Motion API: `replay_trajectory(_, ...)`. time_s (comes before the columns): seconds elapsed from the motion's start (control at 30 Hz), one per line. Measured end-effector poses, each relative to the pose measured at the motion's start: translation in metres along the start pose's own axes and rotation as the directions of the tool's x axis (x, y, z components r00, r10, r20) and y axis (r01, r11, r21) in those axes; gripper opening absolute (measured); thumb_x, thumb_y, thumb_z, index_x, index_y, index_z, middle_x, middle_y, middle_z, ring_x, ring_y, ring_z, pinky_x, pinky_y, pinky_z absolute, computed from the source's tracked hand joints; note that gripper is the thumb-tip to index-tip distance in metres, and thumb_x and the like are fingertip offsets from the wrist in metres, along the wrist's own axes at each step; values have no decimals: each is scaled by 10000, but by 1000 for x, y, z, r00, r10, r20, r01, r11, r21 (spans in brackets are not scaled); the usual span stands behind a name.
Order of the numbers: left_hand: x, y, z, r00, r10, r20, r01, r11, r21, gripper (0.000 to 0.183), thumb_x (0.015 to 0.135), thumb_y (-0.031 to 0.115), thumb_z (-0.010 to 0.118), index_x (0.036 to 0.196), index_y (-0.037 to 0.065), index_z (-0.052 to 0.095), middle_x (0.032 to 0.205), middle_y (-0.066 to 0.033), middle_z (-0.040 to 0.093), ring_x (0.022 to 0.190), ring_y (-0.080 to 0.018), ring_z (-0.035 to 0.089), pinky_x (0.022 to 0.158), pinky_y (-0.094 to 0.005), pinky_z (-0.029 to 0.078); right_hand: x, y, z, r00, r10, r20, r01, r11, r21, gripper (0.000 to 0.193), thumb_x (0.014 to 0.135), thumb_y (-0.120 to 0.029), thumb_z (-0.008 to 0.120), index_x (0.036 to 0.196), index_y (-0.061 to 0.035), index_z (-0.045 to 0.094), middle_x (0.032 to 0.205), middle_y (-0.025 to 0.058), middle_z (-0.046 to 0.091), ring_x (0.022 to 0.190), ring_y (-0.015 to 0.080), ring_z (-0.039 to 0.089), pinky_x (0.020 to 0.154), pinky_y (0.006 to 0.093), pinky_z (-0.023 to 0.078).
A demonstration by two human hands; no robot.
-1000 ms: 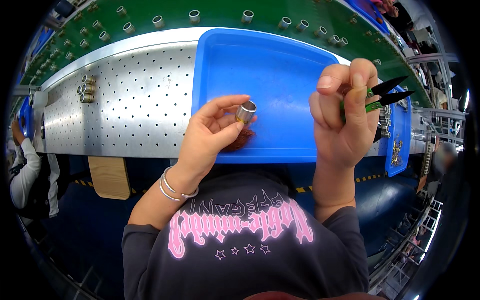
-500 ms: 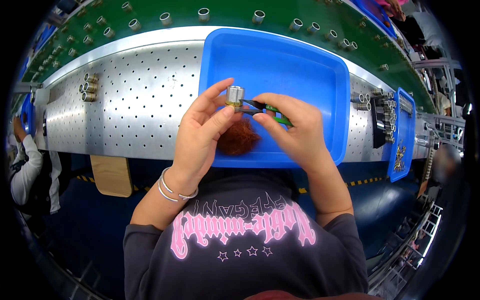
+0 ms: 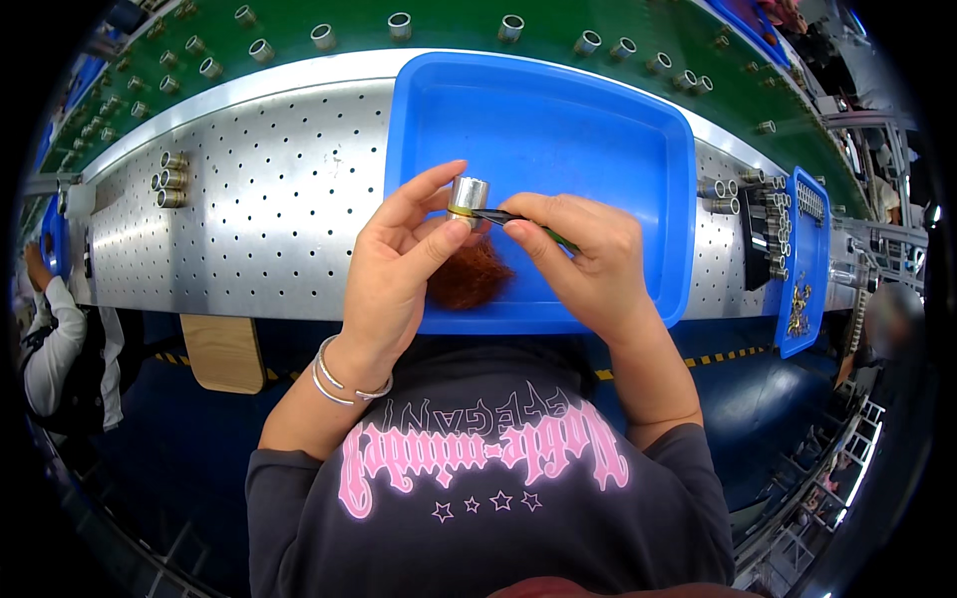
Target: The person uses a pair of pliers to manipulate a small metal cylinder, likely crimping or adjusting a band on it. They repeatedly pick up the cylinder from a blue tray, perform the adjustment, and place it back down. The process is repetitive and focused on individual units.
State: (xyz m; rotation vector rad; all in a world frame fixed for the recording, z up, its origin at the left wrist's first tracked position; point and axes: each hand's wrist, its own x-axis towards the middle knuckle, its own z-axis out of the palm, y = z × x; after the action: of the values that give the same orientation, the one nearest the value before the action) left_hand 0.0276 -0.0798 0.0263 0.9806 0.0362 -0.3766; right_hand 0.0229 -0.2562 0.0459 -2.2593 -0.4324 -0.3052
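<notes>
My left hand (image 3: 399, 249) holds a small silver metal cylinder (image 3: 470, 191) upright, with a yellowish band near its lower end. Thumb and fingers close around the cylinder's lower part. In my right hand (image 3: 588, 244) are black-tipped tweezers (image 3: 498, 214) with green grips, pinched between thumb and index finger. Their tips are together and meet the cylinder at the yellowish band; exactly what they grip there is too small to tell. Just below the hands a reddish-brown fibrous tangle (image 3: 469, 276) lies in a blue tray (image 3: 679, 199), partly behind my left fingers.
Similar metal cylinders (image 3: 171, 179) lie on the perforated metal table (image 3: 289, 189), and others stand on the green surface (image 3: 449, 25) beyond. At right are a black rack (image 3: 758, 239) and a smaller blue tray (image 3: 797, 339) with small brass-coloured parts. Another person's arm (image 3: 62, 319) shows at far left.
The tweezers' tips have come together from apart, at the cylinder's lower band. Both hands stay almost in place around the cylinder.
</notes>
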Motion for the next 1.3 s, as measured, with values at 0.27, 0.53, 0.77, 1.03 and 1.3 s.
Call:
replay_trajectory(0.27,0,5,4,999,-44,7,45,997,-64,448,829,19,600,1252,-5,454,1090,-110,554,986,-183,576,884,-300,462,-1,0,2,999,41,-32,-37,993,113,159,775,-177,670,895,-75,650,719,75,633,610,220,619,521,284,461)
replay_trajectory(0.53,1,-2,5,1000,-6,-7,6,1000,-25,417,847,37,579,1242,-3,453,1046,-109,554,951,-183,585,854,-289,466,5,-2,6,995,70,74,-79,989,127,181,692,-50,673,861,-45,607,831,81,620,726,235,621,599,287,483)
replay_trajectory(0.77,0,1,7,998,-58,24,59,997,-50,397,863,75,575,1236,8,460,1056,-100,558,943,-183,591,826,-264,473,5,0,8,994,10,-111,19,967,253,214,661,46,634,854,-28,581,879,102,619,751,246,611,644,296,489)
replay_trajectory(1.03,1,3,4,990,-129,55,132,989,-64,410,883,103,550,1265,14,431,1117,-121,550,938,-185,596,834,-269,477,3,-2,4,955,291,52,-252,712,655,55,850,14,567,881,12,522,953,147,639,842,114,589,736,227,472)
replay_trajectory(1.3,1,-5,4,993,-54,107,53,999,13,443,868,18,535,1290,2,401,1138,-148,547,942,-182,605,834,-260,485,1,-1,6,983,181,10,-167,883,439,66,837,37,568,872,24,513,932,163,639,868,144,608,737,236,480)
